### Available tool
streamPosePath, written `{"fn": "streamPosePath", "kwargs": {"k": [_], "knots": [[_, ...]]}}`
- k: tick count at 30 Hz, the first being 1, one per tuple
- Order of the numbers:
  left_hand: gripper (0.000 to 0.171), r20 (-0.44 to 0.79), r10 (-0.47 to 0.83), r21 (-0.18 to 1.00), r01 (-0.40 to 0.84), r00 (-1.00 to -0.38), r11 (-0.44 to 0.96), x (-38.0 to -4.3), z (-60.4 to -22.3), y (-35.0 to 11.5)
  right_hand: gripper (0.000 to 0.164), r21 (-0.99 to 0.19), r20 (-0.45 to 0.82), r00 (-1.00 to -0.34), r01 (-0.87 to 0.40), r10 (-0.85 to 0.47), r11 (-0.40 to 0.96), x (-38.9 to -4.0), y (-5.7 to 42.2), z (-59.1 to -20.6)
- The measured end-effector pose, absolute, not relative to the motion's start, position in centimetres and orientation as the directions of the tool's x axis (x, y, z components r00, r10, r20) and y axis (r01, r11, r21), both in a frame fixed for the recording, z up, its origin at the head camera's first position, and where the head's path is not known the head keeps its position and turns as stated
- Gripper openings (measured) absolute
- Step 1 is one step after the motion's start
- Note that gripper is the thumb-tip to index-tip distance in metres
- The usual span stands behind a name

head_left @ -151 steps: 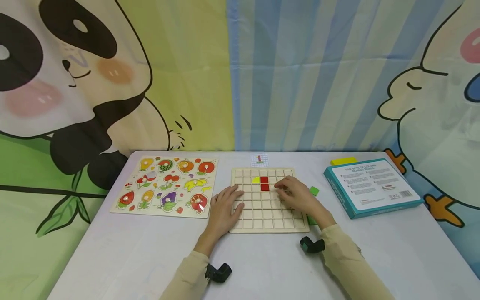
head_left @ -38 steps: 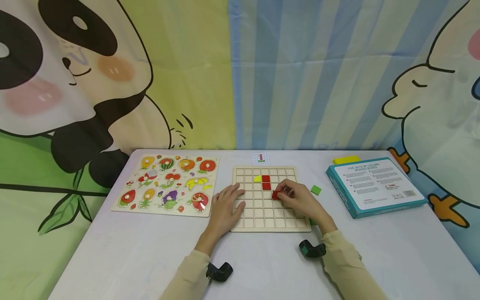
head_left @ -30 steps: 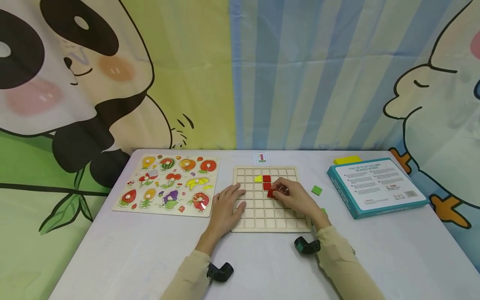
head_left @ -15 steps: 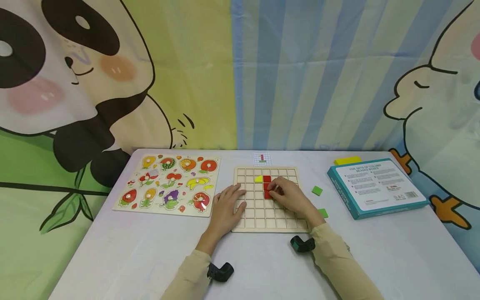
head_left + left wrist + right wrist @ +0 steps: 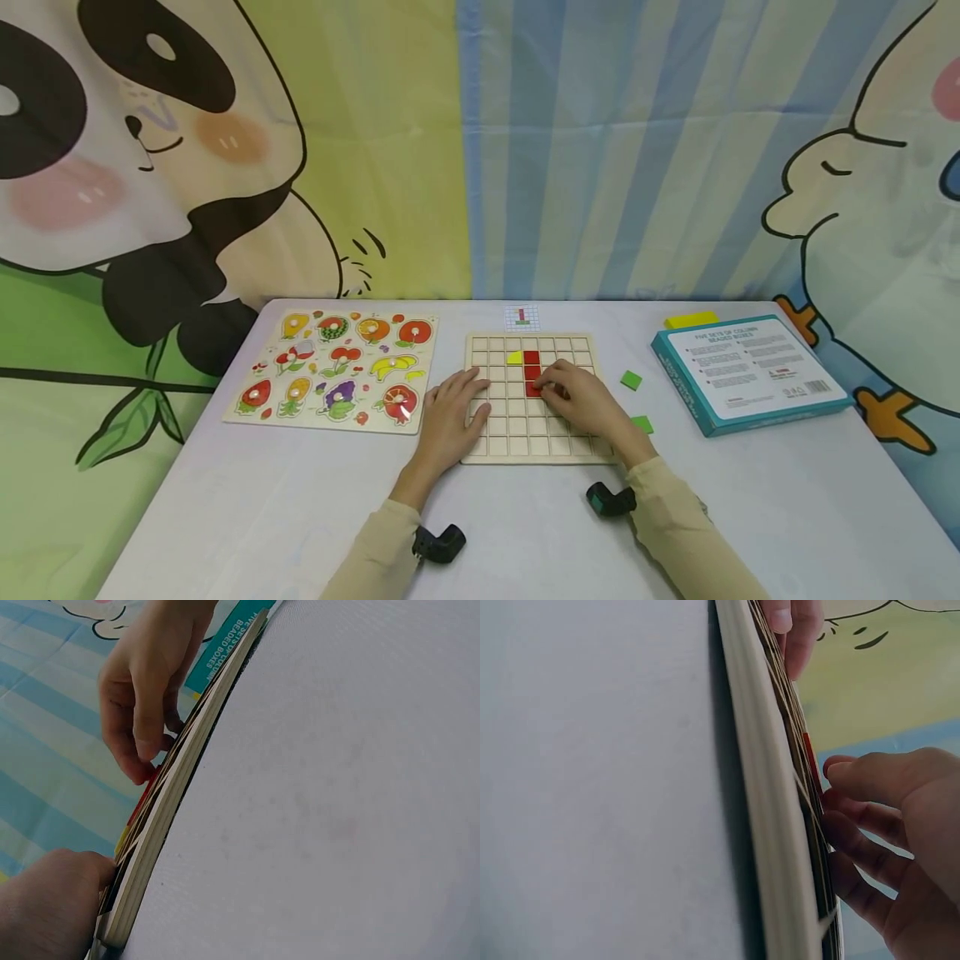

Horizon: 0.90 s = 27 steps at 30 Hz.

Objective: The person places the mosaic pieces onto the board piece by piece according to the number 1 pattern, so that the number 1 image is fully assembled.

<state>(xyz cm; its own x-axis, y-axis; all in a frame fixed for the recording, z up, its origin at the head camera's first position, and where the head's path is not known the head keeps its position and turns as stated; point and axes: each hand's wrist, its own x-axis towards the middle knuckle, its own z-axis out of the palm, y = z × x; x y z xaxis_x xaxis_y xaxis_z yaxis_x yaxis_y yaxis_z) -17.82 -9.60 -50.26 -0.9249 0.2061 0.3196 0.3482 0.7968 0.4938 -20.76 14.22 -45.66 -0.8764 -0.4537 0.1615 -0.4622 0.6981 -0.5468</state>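
A wooden grid board (image 5: 517,427) lies flat on the white table. On it, three red square tiles stand in one column, the lowest red tile (image 5: 532,389) partly under my right fingertips. A yellow piece (image 5: 514,357) sits in the cell left of the top red tile (image 5: 531,357). My right hand (image 5: 583,404) touches the lowest red tile with bent fingers; in the right wrist view its thumb (image 5: 870,776) and fingers are spread at the board's surface, gripping nothing. Along the board's left edge my left hand (image 5: 452,408) rests, fingers extended over the grid.
Two green tiles lie right of the board, a far green tile (image 5: 631,380) and a near green tile (image 5: 642,424). A small pattern card (image 5: 522,317) is behind the board. At left is a fruit puzzle (image 5: 333,367); at right, a teal box (image 5: 753,375) beside a yellow piece (image 5: 690,320).
My right hand carried a third red tile leftward over the grid and set it in the cell below the other two; its fingers then loosened. The left hand stayed in place.
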Motion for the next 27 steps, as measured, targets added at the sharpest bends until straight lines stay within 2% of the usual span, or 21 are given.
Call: {"fn": "streamPosePath", "kwargs": {"k": [14,27], "knots": [[0.035,0.316,0.207,0.497,0.347,-0.926,0.795,-17.8,-50.2,-9.6,0.011,-0.593,0.143,-0.901,-0.409,-0.409,0.694,-19.4,17.2,-45.0],[0.035,0.311,0.202,0.511,0.343,-0.929,0.788,-17.9,-50.3,-9.5,0.014,-0.579,0.152,-0.91,-0.399,-0.386,0.711,-18.3,20.1,-44.5]]}}
